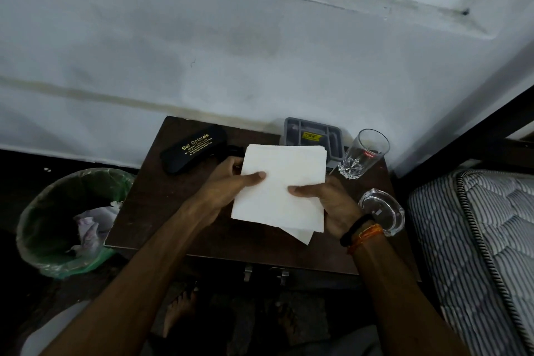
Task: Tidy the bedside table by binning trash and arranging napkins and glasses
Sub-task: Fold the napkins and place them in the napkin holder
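Both hands hold the napkins (pixel 281 182) above the middle of the tabletop (pixel 161 196): left hand (pixel 228 185) at the stack's left edge, right hand (pixel 332 202) at its right, fingers (pixel 254 176) closed on it. One lower sheet juts out askew at the near right corner, nearest the right hand, so squaring likely starts there.

Both hands, left hand (pixel 228 186) and right hand (pixel 329 202), grip a napkin stack (pixel 281 182) above the bedside table (pixel 161 199).

Dim, bluish, soft-focus view with wide-angle bending at edges; floor in deep shadow.
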